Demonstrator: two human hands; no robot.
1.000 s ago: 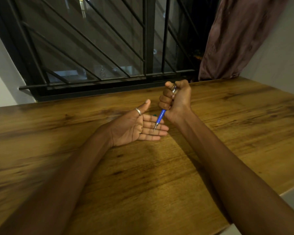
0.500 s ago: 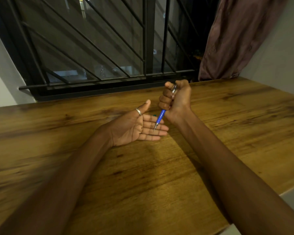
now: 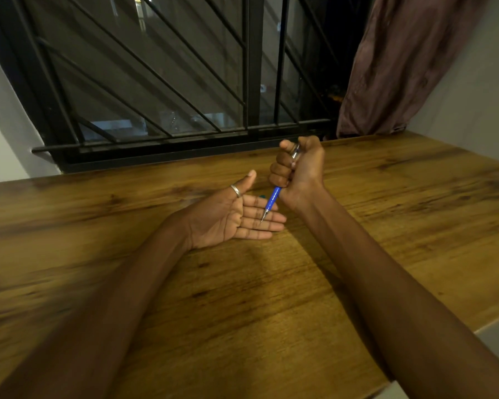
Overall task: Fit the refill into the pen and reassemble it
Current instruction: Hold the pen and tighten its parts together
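Blue and silver-tipped, the pen [image 3: 273,198] is pointing down from the right hand [image 3: 298,169], which is gripping it in a closed fist. Its tip is touching the fingers [image 3: 260,217] of the left hand [image 3: 233,213], lying open, palm up, on the wooden table [image 3: 386,214].

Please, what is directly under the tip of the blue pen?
The open left hand lies palm up on the table; the pen tip points at its fingers. The right hand covers the pen's middle. Contact cannot be told.
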